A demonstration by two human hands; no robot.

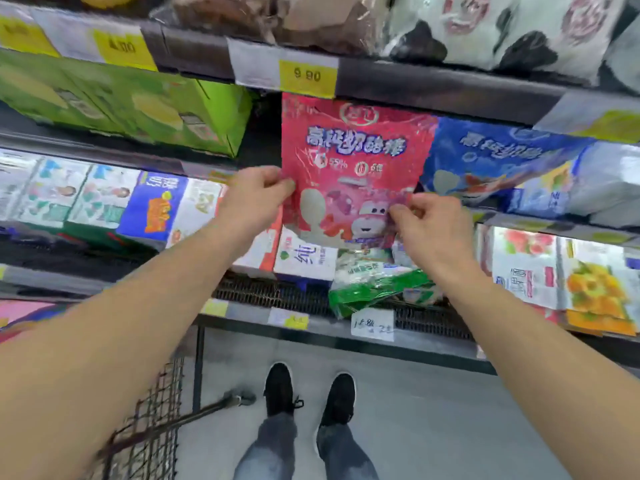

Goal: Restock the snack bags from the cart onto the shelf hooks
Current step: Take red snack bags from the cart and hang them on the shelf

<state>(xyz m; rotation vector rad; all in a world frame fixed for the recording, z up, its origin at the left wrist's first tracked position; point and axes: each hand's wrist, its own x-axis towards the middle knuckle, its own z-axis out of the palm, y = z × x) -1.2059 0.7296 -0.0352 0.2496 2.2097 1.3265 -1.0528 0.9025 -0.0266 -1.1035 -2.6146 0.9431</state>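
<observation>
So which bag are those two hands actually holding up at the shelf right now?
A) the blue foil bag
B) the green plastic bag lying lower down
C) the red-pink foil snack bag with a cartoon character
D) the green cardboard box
C: the left hand pinches the left edge of the red-pink foil snack bag and the right hand pinches its lower right edge; the blue foil bag beside it goes untouched.

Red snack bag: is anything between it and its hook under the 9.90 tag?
Nothing visible blocks it. The red snack bag is pinched at its lower edges by the left hand and right hand, its top already up under the shelf rail. The hook itself is hidden behind the bag.
</observation>
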